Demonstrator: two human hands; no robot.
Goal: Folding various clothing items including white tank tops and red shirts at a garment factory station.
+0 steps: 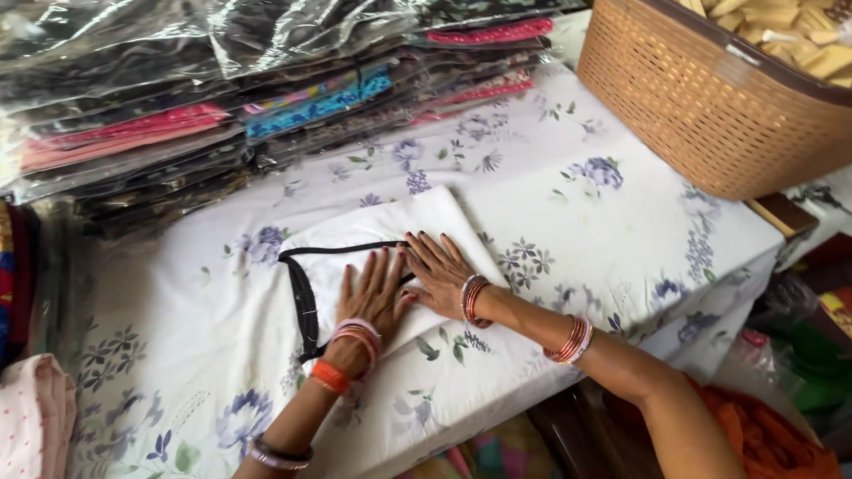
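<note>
Both hands are flat and open, palms down, on a folded white garment (390, 239) with black trim, which lies in the middle of a floral sheet (577, 222) covering the table. Left hand (371, 297) sits just beside the right hand (439, 270), thumbs nearly touching, bangles on both wrists. Stacked plastic-wrapped fabric packs (222, 89) sit behind, and a tan woven basket (710, 115) is off to the right.

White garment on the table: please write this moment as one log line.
left hand: flat on white garment | right hand: flat on it | under: floral sheet | nearby: basket
</note>
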